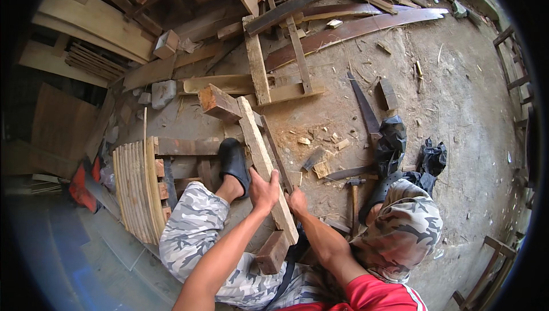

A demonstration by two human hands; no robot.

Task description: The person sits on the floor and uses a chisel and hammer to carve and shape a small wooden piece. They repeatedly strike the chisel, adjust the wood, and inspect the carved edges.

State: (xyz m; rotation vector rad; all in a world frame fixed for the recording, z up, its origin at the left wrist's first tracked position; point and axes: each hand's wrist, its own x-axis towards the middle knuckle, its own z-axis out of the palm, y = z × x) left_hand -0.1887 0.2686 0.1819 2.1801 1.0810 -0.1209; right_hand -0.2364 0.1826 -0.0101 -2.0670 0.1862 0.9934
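Observation:
A wooden frame lies slantwise across my lap, made of a pale rough plank (255, 138) with a brown block (219, 104) at its far end and another brown block (273, 252) at its near end. My left hand (264, 190) is closed around the pale plank below its middle. Just right of it, my right hand (297, 202) is closed at the lower end of a thin dark brown wooden strip (277, 154) running beside the plank. Whether the strip is joined to the frame I cannot tell. My left foot, in a black clog (233, 165), is beside the plank.
A hammer (354, 199), a handsaw (364, 105) and black plastic bags (391, 145) lie on the right. Wood chips and a short block (388, 94) are scattered on the floor. Slatted wood (134, 188) stands at left; another frame (257, 62) and a lumber pile lie beyond.

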